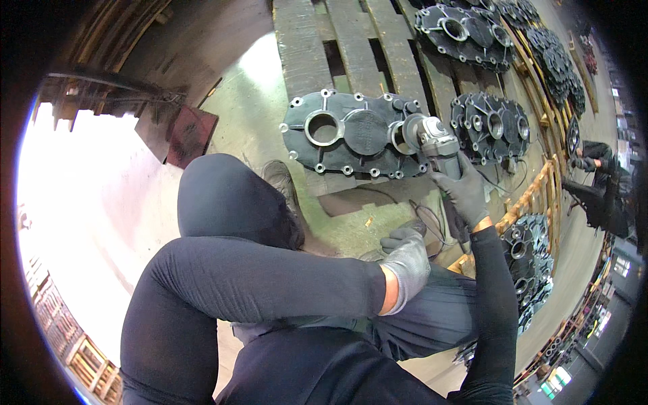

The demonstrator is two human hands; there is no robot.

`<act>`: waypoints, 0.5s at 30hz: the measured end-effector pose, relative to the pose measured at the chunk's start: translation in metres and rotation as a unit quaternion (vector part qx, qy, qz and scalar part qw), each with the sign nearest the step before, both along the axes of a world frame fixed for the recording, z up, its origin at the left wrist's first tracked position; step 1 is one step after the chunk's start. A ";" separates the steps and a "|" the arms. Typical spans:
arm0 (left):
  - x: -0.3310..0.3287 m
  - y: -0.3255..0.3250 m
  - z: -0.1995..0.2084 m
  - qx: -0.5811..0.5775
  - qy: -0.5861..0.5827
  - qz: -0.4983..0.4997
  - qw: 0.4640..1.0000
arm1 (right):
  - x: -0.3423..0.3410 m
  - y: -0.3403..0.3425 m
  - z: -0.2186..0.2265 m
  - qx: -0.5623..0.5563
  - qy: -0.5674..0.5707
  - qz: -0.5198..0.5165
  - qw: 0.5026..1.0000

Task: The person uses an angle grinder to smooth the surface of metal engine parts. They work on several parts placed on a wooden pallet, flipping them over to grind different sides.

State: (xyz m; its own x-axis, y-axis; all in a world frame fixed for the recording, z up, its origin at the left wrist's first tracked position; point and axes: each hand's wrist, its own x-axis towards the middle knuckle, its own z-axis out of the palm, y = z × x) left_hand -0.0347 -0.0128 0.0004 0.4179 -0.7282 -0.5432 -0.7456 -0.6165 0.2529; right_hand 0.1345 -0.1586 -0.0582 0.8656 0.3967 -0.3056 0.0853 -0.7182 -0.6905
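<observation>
I grip the angle grinder (pixel 432 140) firmly in my right hand (pixel 466 189), disc flat against the dark casting (pixel 351 138); my left hand (pixel 408 266) rests loosely curled, holding nothing.

Wooden pallet (pixel 351 40) of weathered slats, resting on the pale concrete floor (pixel 250 101). A dark cast gearbox cover (pixel 351 135) lies flat at its near edge; a second cover (pixel 489 125) lies beside it, and a third (pixel 466 34) lies farther back. A rust-red plate (pixel 192 135) lies on the floor.

Grey knit gloves on left hand (pixel 407 264), right hand (pixel 464 191); black sleeves, trousers
</observation>
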 end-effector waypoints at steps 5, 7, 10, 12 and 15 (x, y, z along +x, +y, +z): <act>-0.013 0.021 0.013 -0.040 -0.034 0.020 0.998 | -0.011 0.057 0.012 0.006 0.086 0.030 0.996; -0.021 0.020 0.011 -0.040 -0.062 0.054 0.996 | -0.009 0.072 0.000 0.044 0.083 0.064 0.994; -0.029 0.026 0.013 -0.025 -0.100 0.099 0.990 | -0.017 0.115 -0.005 0.095 0.161 0.038 0.982; -0.032 0.025 0.011 -0.009 -0.125 0.086 0.988 | -0.016 0.134 -0.004 0.061 0.133 0.054 0.988; -0.033 0.033 0.009 -0.018 -0.127 0.083 0.988 | -0.018 0.158 -0.005 0.062 0.132 0.049 0.988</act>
State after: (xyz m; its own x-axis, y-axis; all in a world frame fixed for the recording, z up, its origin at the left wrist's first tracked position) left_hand -0.0682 0.0198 0.0092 0.6521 -0.6552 -0.3813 -0.6776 -0.7293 0.0944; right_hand 0.1170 -0.0002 -0.0635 0.7177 0.5226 -0.4602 -0.0453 -0.6244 -0.7798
